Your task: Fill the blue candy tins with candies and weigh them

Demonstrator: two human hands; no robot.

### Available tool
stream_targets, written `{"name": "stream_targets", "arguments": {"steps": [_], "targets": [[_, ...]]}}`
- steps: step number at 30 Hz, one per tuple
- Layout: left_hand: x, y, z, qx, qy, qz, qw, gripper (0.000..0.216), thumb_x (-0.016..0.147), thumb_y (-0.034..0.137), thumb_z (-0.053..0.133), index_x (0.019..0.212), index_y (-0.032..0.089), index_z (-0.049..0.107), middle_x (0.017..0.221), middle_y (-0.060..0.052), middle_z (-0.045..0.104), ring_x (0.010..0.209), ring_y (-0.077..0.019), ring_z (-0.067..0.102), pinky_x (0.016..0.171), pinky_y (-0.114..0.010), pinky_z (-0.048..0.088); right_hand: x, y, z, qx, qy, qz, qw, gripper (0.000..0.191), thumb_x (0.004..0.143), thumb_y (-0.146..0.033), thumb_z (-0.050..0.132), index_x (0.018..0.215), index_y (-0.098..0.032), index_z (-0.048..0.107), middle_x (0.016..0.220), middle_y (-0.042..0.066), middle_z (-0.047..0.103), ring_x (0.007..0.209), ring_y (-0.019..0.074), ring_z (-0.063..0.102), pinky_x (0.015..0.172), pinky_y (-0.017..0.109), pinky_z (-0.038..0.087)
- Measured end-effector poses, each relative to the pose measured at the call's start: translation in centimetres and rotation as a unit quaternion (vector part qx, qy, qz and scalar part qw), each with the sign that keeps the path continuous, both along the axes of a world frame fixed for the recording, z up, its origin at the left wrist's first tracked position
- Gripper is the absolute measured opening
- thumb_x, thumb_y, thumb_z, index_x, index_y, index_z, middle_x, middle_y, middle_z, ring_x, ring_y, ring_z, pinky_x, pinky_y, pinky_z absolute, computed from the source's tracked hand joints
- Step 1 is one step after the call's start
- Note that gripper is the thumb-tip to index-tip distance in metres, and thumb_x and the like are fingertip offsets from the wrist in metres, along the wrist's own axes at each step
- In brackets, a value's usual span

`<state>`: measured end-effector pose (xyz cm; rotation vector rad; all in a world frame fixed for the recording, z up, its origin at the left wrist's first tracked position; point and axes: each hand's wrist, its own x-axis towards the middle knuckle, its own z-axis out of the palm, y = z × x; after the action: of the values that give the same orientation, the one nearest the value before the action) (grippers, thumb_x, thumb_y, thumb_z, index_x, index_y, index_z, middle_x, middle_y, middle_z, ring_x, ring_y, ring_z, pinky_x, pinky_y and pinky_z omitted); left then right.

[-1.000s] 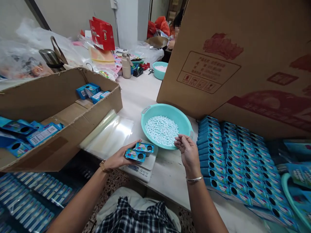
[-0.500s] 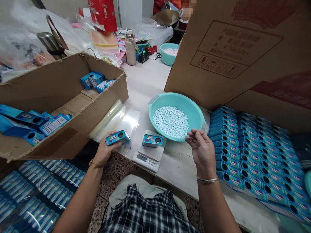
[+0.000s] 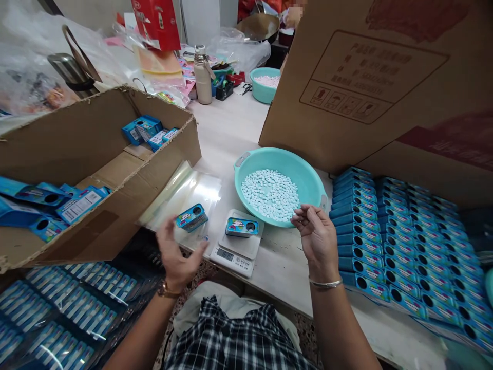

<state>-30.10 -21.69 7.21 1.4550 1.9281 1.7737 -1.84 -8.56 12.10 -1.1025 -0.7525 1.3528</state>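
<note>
My left hand [image 3: 177,261] is open, thumb and fingers spread, just on the near side of a small blue candy box [image 3: 192,218] lying on clear plastic bags [image 3: 202,192]. A second blue box [image 3: 242,227] with a round dark window rests on the white digital scale [image 3: 233,259], whose display is lit. My right hand [image 3: 318,234] is held at the near right rim of the turquoise basin [image 3: 308,177], palm up and fingertips pinched together; anything between them is hidden. Small pale candies [image 3: 269,192] cover part of the basin's bottom.
On the left stands an open cardboard carton [image 3: 162,167] with loose blue boxes. Rows of blue boxes [image 3: 404,257] fill the right side, before a big carton [image 3: 370,77]. Further back are a bottle [image 3: 202,77] and another basin [image 3: 264,92]. Packed boxes [image 3: 88,293] lie lower left.
My left hand has let go of the blue box, set it on the plastic bags and drawn back toward me. My right hand has barely moved. The scale's reading looks different.
</note>
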Motion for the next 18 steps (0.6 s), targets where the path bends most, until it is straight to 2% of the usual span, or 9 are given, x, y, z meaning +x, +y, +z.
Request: {"name": "stream_targets", "arguments": {"steps": [3,5,8,10,12,14,16,18], "targets": [[3.5,0.1,0.5,-0.092,-0.021,-0.157,0.983,0.093,0.073,0.024,0.079,0.15,0.027,0.026,0.15,-0.013,0.039,0.14,-0.0314,0.038,0.118,-0.047,0.03,-0.7,0.1,0.2,0.002,0.024,0.008,1.0,0.024,0.074,-0.04,0.078,0.087,-0.02,0.069,0.08,0.0,0.067,0.069,0.0106,0.063,0.068,0.026,0.053],[4.6,1.2,0.3,-0.131,-0.071,-0.207,0.967,0.094,0.077,0.026,0.077,0.152,0.028,0.02,0.153,-0.013,0.036,0.142,-0.03,0.035,0.117,-0.046,0.031,-0.9,0.1,0.4,0.003,0.034,0.015,0.999,0.024,0.075,-0.039,0.077,0.086,-0.02,0.069,0.081,0.0,0.067,0.069,0.0102,0.063,0.069,0.025,0.053],[4.7,3.5,-0.3,-0.156,-0.136,-0.22,0.953,0.104,0.072,0.03,0.081,0.153,0.027,0.015,0.156,-0.014,0.032,0.145,-0.0296,0.03,0.118,-0.045,0.027,-0.6,0.1,0.6,0.003,0.043,0.007,0.999,0.024,0.074,-0.039,0.078,0.087,-0.02,0.07,0.08,0.0,0.067,0.069,0.0101,0.062,0.069,0.025,0.053],[4.4,4.5,-0.9,-0.18,-0.146,-0.232,0.945,0.104,0.067,0.03,0.084,0.15,0.025,0.023,0.153,-0.014,0.037,0.143,-0.0295,0.034,0.118,-0.044,0.027,-0.4,0.1,0.5,-0.001,0.057,-0.008,0.998,0.025,0.073,-0.039,0.078,0.086,-0.02,0.069,0.079,0.0,0.066,0.069,0.01,0.062,0.068,0.024,0.053],[4.3,4.9,-1.4,-0.209,-0.141,-0.239,0.938,0.082,0.069,0.031,0.082,0.139,0.022,0.042,0.138,-0.012,0.054,0.129,-0.0277,0.05,0.111,-0.041,0.037,-0.4,0.2,0.3,-0.009,0.079,-0.02,0.997,0.026,0.071,-0.039,0.08,0.084,-0.02,0.069,0.078,0.0,0.067,0.071,0.0103,0.062,0.069,0.024,0.052],[4.4,4.7,-1.4,-0.223,-0.127,-0.233,0.938,0.053,0.075,0.032,0.077,0.121,0.02,0.055,0.114,-0.007,0.065,0.107,-0.0234,0.062,0.097,-0.037,0.046,-0.6,0.4,0.2,-0.021,0.104,-0.022,0.994,0.027,0.07,-0.04,0.081,0.084,-0.02,0.068,0.081,0.0,0.068,0.076,0.0115,0.064,0.073,0.025,0.052],[4.5,4.4,-0.4,-0.205,-0.097,-0.226,0.947,0.038,0.079,0.033,0.073,0.111,0.019,0.057,0.102,-0.004,0.065,0.094,-0.0199,0.062,0.087,-0.033,0.049,-1.0,0.5,0.1,-0.028,0.128,-0.016,0.991,0.029,0.07,-0.042,0.08,0.085,-0.021,0.069,0.086,0.001,0.07,0.083,0.0132,0.065,0.076,0.027,0.052],[4.4,4.6,1.8,-0.172,-0.047,-0.23,0.957,0.035,0.082,0.033,0.071,0.112,0.02,0.057,0.101,-0.003,0.063,0.092,-0.0186,0.06,0.084,-0.031,0.048,-1.6,0.8,0.4,-0.03,0.146,0.001,0.989,0.03,0.072,-0.045,0.079,0.089,-0.022,0.069,0.091,0.001,0.071,0.089,0.0151,0.065,0.078,0.028,0.052]]}}
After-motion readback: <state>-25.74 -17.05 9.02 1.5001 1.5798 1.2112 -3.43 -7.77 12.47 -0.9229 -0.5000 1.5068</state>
